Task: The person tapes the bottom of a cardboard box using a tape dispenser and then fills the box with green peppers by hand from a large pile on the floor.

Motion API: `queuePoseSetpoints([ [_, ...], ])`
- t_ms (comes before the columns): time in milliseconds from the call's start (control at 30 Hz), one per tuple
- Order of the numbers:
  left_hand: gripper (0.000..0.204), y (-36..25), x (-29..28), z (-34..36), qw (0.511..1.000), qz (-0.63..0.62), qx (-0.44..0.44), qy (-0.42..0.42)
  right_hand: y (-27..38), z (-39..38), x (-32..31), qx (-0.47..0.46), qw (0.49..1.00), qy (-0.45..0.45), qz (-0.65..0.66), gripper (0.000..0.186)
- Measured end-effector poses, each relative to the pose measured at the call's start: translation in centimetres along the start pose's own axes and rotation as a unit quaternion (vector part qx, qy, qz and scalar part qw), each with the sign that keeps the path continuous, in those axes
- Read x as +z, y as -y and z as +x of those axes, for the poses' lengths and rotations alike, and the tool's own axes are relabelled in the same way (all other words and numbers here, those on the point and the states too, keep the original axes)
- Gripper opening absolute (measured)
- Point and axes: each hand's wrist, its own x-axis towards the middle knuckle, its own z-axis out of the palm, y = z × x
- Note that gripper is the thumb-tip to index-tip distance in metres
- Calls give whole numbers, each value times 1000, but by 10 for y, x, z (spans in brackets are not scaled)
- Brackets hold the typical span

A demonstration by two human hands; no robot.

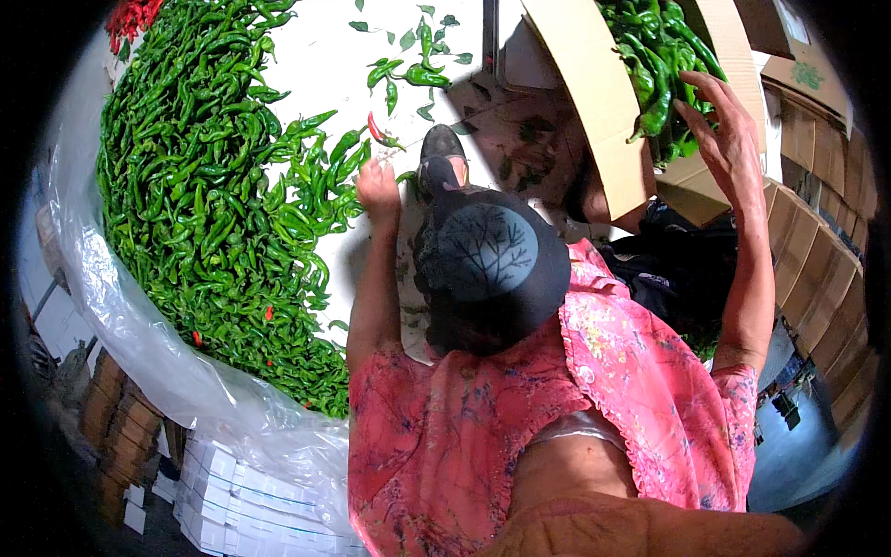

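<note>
My left hand [378, 188] hangs above the pale sheet at the edge of the green chili pile [209, 176], fingers curled in. Whether anything is inside those fingers is hidden. Just beyond them lies a single red chili [375, 128] with a green stem. On the right, my right hand [726, 130] reaches over an open cardboard box [594, 102], its fingers apart and bent above the green chilies [654, 74] inside. The fingertips are at or close to those chilies; firm contact is unclear.
Clear plastic sheeting [158, 343] rims the pile. Red chilies [133, 20] lie at the far left. Below the left hand is a black surface with a grey tree print [487, 246]; a dark shoe [444, 148] shows beyond. Flattened cartons [817, 278] stand right, white cartons [241, 501] lower left.
</note>
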Motion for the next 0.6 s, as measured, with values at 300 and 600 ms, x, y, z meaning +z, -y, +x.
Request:
queuePoseSetpoints([
  [300, 60, -76, 43, 129, 951, 180, 243, -53, 29, 13, -1, 9, 1000, 14, -7, 31],
  [600, 37, -56, 53, 153, 988, 130, 61, -56, 48, 19, -4, -1, 999, 5, -35, 30],
])
